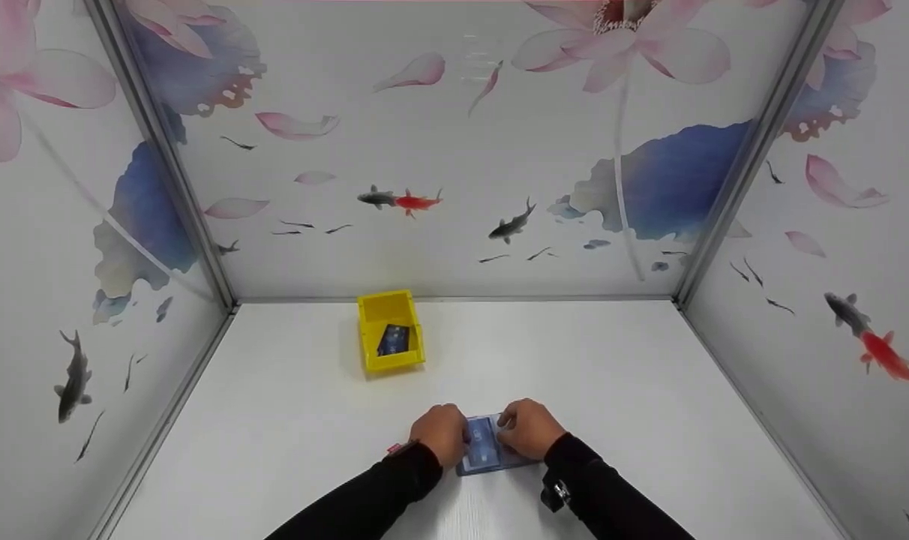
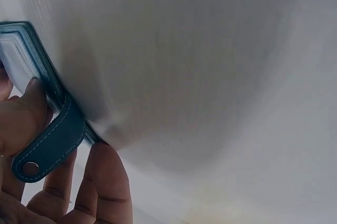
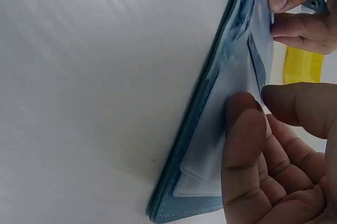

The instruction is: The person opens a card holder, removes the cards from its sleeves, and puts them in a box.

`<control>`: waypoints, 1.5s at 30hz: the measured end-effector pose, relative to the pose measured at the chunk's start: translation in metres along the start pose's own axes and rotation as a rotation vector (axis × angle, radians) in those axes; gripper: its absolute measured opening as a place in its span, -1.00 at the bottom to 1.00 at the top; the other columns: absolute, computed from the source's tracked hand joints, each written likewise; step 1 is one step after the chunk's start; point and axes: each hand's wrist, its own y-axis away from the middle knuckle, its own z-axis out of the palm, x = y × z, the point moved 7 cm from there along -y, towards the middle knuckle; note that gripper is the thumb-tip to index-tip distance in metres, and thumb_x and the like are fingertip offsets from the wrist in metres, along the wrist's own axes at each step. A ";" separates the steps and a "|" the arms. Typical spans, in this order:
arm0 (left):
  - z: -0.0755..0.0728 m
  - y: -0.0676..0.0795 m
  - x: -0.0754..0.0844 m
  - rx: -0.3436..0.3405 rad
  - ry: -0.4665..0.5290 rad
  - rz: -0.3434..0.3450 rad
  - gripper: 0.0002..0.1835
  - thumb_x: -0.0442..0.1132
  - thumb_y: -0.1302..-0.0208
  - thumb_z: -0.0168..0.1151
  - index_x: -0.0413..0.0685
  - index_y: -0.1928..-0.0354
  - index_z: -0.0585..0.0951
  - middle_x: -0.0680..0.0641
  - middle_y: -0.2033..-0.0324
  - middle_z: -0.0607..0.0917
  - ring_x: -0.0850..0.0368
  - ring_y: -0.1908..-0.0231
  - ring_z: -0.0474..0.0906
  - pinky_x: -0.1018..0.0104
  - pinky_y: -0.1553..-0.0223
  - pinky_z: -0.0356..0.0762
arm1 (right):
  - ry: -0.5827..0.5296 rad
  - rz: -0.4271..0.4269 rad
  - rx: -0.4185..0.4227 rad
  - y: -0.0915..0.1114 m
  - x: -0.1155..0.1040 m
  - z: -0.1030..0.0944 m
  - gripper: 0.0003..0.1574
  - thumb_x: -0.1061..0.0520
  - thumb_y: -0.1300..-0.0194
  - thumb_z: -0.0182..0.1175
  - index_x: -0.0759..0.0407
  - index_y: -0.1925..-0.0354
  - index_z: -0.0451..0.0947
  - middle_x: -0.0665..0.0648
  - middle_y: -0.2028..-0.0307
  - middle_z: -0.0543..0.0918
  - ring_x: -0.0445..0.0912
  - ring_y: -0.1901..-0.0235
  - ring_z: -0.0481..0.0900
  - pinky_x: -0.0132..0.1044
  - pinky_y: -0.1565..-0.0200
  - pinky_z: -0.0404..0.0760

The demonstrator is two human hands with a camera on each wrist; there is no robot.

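A blue card holder (image 1: 469, 471) with clear plastic sleeves (image 3: 208, 145) lies spread on the white table. My left hand (image 1: 441, 433) grips its left side, thumb on top and fingers beneath, beside the snap strap (image 2: 52, 145). A blue card (image 1: 483, 442) shows in the left-hand sleeve. At that card's right edge, my right hand (image 1: 531, 429) pinches with thumb and index finger. In the right wrist view, the card's dark edge (image 3: 256, 63) runs down to those fingertips; how much of the sleeve they also hold cannot be told.
Farther back on the table (image 1: 574, 360), left of the hands, stands a yellow bin (image 1: 383, 306) with dark blue cards (image 1: 394, 339) inside. White panels printed with flowers and fish enclose the table at the back and both sides.
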 end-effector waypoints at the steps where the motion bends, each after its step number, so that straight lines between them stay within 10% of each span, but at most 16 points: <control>1: 0.001 0.000 0.000 0.000 0.001 -0.001 -0.91 -0.37 -0.26 0.66 -0.13 0.22 0.92 0.01 0.34 0.81 0.17 0.33 0.60 0.12 0.11 0.77 | -0.013 0.009 -0.008 0.000 0.000 0.001 -0.87 0.27 -0.32 0.49 0.27 0.15 0.82 0.02 0.40 0.74 -0.17 0.39 0.63 -0.31 0.29 0.62; 10: -0.001 0.000 0.002 0.041 -0.028 0.031 -0.92 -0.39 -0.22 0.69 -0.10 0.29 0.92 0.02 0.35 0.83 0.15 0.31 0.67 0.14 0.15 0.78 | -0.184 0.117 -0.105 -0.002 0.005 0.008 -0.53 0.19 -0.33 0.54 0.45 -0.13 0.79 0.13 0.41 0.88 -0.16 0.47 0.79 -0.36 0.39 0.69; 19: 0.001 0.003 -0.003 0.042 -0.033 0.039 -0.91 -0.36 -0.27 0.68 -0.10 0.23 0.92 0.03 0.36 0.82 0.17 0.33 0.64 0.15 0.15 0.76 | -0.303 0.176 -0.160 0.005 0.007 0.016 -0.84 0.17 -0.35 0.53 0.24 0.15 0.87 0.05 0.48 0.82 -0.24 0.56 0.63 -0.46 0.49 0.55; 38: 0.003 -0.003 -0.001 0.059 -0.074 0.059 -0.88 -0.32 -0.22 0.72 -0.07 0.28 0.88 0.04 0.41 0.81 0.15 0.37 0.64 0.17 0.24 0.70 | -0.316 0.198 -0.078 0.008 0.014 0.008 -0.74 0.28 -0.21 0.38 0.08 0.58 0.62 -0.10 0.69 0.50 -0.26 0.70 0.37 -0.41 0.59 0.36; 45: 0.002 -0.005 -0.001 0.047 -0.101 0.082 -0.80 -0.30 -0.14 0.76 -0.03 0.38 0.82 0.05 0.45 0.77 0.16 0.42 0.60 0.19 0.30 0.64 | -0.407 0.271 0.026 0.008 0.028 -0.003 -0.89 0.22 -0.34 0.39 0.21 0.36 0.74 -0.03 0.58 0.56 -0.22 0.63 0.49 -0.40 0.54 0.58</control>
